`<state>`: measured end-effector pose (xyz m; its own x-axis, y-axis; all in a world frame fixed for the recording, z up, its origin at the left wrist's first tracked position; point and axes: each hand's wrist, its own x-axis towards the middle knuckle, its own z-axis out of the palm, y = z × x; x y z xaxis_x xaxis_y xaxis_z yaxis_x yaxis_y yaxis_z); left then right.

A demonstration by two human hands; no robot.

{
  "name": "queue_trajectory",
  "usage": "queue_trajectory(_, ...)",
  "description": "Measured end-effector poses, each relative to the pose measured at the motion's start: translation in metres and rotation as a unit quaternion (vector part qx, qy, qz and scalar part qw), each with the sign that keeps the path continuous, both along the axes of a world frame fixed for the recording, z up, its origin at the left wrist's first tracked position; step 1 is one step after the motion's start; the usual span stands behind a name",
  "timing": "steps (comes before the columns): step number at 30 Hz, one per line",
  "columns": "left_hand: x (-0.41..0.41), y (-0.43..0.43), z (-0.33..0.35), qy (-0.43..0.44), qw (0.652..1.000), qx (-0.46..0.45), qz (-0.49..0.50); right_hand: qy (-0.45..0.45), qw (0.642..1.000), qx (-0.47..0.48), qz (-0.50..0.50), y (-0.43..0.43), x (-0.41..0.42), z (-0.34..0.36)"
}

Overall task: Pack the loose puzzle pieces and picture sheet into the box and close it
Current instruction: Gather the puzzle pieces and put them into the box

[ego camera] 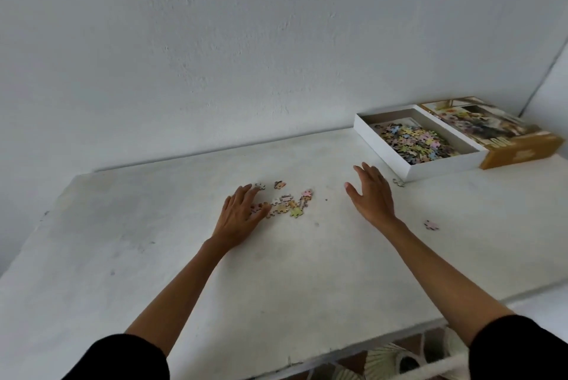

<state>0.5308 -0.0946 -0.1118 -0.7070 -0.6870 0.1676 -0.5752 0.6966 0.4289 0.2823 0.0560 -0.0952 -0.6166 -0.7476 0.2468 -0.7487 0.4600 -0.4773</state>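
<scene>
Head cam: left hand lies flat, fingers straight, touching the edge of the small cluster of loose puzzle pieces mid-table. Right hand is spread flat, holding nothing, near the white box base, which is part full. The pieces look light, thin and slidey, so I'd sweep and scoop them, not pinch. The lid sits beside the box.

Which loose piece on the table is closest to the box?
The lone greyish piece just off the near corner of the white box. The pink stray and the cluster by the left hand lie farther off.
</scene>
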Motion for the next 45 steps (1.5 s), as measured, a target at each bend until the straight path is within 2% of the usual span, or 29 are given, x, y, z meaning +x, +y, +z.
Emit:
queue_trajectory(3, -0.010, -0.009, -0.002, -0.007, 1.000, -0.010, 0.001, 0.003, 0.995, 0.092, -0.041, 0.017, -0.029, -0.003)
queue_trajectory(6, -0.013, -0.009, -0.004, -0.039, 0.999, -0.022, -0.007, 0.012, 0.988, 0.138, -0.063, 0.029, -0.040, -0.009)
queue_trajectory(10, -0.014, -0.009, -0.004, -0.034, 0.999, -0.022, -0.011, 0.020, 0.992, 0.098, -0.077, 0.030, -0.040, -0.015)
queue_trajectory(14, -0.014, -0.009, -0.003, -0.037, 0.999, -0.019, -0.017, -0.042, 0.993, 0.083, -0.074, 0.023, -0.030, -0.013)
queue_trajectory(23, -0.024, -0.006, -0.003, -0.046, 0.998, -0.022, -0.021, -0.071, 0.991, 0.078, 0.088, -0.019, 0.054, -0.009)
queue_trajectory(28, -0.023, -0.002, -0.009, -0.041, 0.999, -0.015, -0.013, -0.099, 0.983, 0.010, 0.157, -0.021, 0.067, -0.008)
queue_trajectory(30, -0.020, 0.002, -0.013, -0.041, 0.999, -0.014, -0.008, -0.062, 0.989, -0.007, 0.132, -0.009, 0.057, -0.007)
queue_trajectory(32, -0.020, 0.001, -0.012, -0.038, 0.999, -0.017, -0.010, -0.017, 0.998, -0.006, 0.060, 0.009, 0.036, -0.002)
queue_trajectory(35, -0.022, -0.002, -0.008, -0.037, 0.999, -0.022, -0.009, 0.026, 0.998, 0.041, -0.042, 0.047, -0.002, -0.001)
queue_trajectory(37, -0.019, -0.005, -0.007, -0.039, 0.999, -0.023, -0.006, 0.019, 0.994, 0.069, -0.081, 0.072, -0.021, -0.006)
queue_trajectory(39, -0.016, -0.008, -0.006, -0.037, 0.999, -0.026, -0.005, 0.003, 0.992, 0.090, -0.089, 0.087, -0.032, -0.011)
queue_trajectory(45, -0.015, -0.010, -0.005, -0.036, 0.999, -0.025, -0.005, -0.023, 0.993, 0.110, -0.032, 0.080, -0.028, -0.017)
